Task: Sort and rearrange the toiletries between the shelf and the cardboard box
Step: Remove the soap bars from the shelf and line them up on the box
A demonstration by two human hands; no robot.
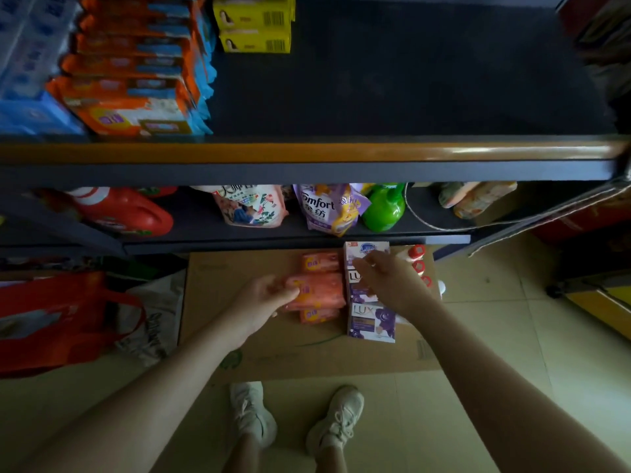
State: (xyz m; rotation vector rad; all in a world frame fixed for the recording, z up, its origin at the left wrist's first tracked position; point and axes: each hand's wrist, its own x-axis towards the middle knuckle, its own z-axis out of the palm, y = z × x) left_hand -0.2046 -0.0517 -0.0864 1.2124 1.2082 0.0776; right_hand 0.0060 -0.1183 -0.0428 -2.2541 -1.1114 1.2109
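Note:
A flat cardboard box [239, 349] lies on the floor under the shelf. On it sit orange soap packs [322, 291] and, to their right, purple Lux soap boxes [372, 322] with a white-and-blue soap box [367, 249] at the far end. My left hand [263, 302] rests on the left edge of the orange packs, fingers curled around one. My right hand [386, 278] hovers over the purple boxes, fingertips pinching at the white-and-blue box. Red-capped bottles [418, 259] lie to the right, partly hidden by my right hand.
The upper shelf [409, 80] holds orange packs [129, 93] and yellow boxes [254, 25] at its left. The lower shelf holds a red jug [126, 209], refill pouches [327, 208] and a green bottle [384, 209]. A red bag [58, 319] sits left of the box.

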